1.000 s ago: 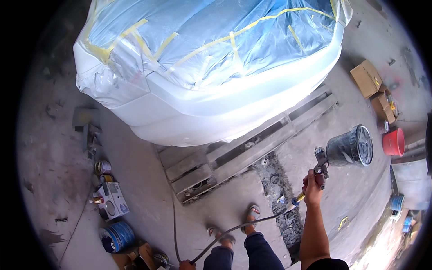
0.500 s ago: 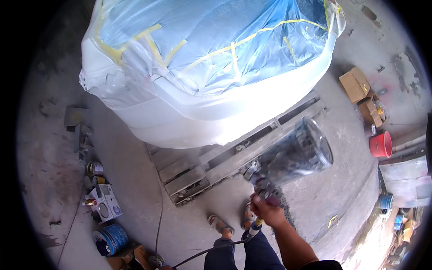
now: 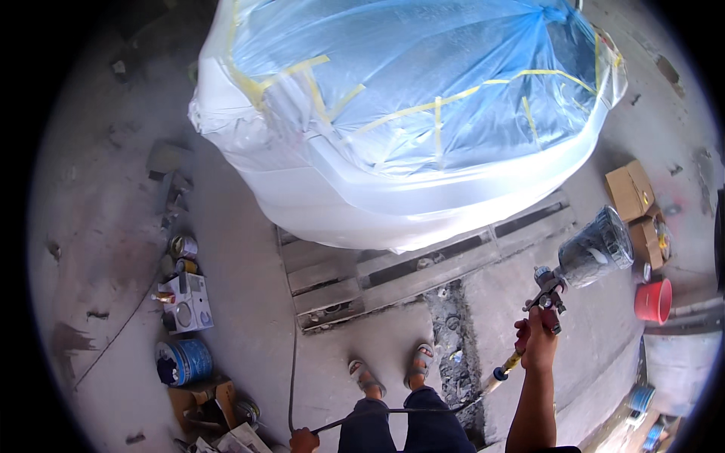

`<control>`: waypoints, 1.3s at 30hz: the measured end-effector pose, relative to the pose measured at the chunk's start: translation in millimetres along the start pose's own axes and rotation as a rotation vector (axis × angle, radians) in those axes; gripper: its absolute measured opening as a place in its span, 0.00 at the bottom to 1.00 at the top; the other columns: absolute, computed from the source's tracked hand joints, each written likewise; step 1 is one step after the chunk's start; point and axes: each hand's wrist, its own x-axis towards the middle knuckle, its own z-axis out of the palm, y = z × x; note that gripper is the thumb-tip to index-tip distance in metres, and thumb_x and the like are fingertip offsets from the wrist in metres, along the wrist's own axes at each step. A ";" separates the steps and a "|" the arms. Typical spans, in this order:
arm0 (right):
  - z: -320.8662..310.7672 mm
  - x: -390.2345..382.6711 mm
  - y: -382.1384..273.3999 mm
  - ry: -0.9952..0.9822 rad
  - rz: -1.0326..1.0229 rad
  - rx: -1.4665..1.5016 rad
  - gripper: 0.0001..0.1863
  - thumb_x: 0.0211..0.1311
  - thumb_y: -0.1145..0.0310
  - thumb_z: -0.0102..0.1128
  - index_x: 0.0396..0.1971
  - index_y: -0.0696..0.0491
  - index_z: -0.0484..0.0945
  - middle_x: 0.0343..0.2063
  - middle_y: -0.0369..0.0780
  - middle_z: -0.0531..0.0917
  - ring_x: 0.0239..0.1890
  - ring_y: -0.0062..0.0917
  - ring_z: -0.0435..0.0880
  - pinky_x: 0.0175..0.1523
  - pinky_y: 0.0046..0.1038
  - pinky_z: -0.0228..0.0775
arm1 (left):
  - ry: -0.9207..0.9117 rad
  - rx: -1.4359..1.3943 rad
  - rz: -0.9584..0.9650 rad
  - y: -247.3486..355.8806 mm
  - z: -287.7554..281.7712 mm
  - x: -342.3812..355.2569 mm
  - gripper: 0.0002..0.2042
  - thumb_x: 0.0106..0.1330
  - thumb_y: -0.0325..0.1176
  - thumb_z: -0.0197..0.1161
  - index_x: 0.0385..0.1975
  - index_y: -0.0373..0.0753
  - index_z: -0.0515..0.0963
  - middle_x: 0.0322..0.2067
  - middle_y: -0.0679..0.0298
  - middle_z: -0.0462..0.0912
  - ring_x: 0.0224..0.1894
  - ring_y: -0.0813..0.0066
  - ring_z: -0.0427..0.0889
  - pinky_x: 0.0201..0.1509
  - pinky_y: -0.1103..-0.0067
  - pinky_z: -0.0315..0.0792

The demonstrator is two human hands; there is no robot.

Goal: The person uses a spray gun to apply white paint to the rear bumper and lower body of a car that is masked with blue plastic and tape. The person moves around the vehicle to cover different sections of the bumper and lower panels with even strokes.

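While the curved white vehicle body (image 3: pixel 408 211) under taped blue plastic film (image 3: pixel 483 113) overhangs grey wooden slats (image 3: pixel 411 283), a thin black hose (image 3: pixel 408 410) runs to the metal spray gun (image 3: pixel 552 282) at right; the right hand (image 3: pixel 538 340) wraps its fingers around the gun's grip, the left hand (image 3: pixel 304 440) around the hose.

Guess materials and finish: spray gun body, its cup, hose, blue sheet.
Spray gun body: likely metal, dull grey with bright glints. 
Cup: probably plastic, glossy; dark smears leave it open.
Hose: rubber or flexible plastic, dark; bends smoothly.
Blue sheet: thin plastic film, shiny; translucent, finely creased.
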 end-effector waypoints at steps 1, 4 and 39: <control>6.2 1.7 1.8 -0.047 0.009 -0.006 0.15 0.61 0.60 0.55 0.43 0.52 0.74 0.20 0.36 0.75 0.18 0.15 0.72 0.16 0.17 0.59 | -0.013 0.028 -0.027 2.5 -4.4 -2.4 0.26 0.52 0.52 0.59 0.41 0.36 0.77 0.43 0.48 0.78 0.48 0.52 0.76 0.52 0.64 0.71; 41.5 -8.4 0.6 -0.173 0.062 -0.026 0.15 0.61 0.57 0.57 0.41 0.52 0.75 0.19 0.36 0.75 0.18 0.16 0.73 0.16 0.18 0.60 | -0.031 0.099 -0.108 1.0 -8.6 -14.9 0.29 0.50 0.54 0.59 0.46 0.37 0.75 0.47 0.51 0.76 0.51 0.55 0.75 0.54 0.66 0.71; 163.8 -108.1 -2.7 -0.510 0.161 0.052 0.21 0.63 0.55 0.52 0.53 0.49 0.70 0.23 0.36 0.77 0.21 0.14 0.71 0.24 0.17 0.63 | 0.011 -0.137 -0.294 -72.2 46.8 -50.1 0.23 0.57 0.45 0.59 0.46 0.35 0.71 0.48 0.49 0.72 0.52 0.52 0.73 0.53 0.63 0.71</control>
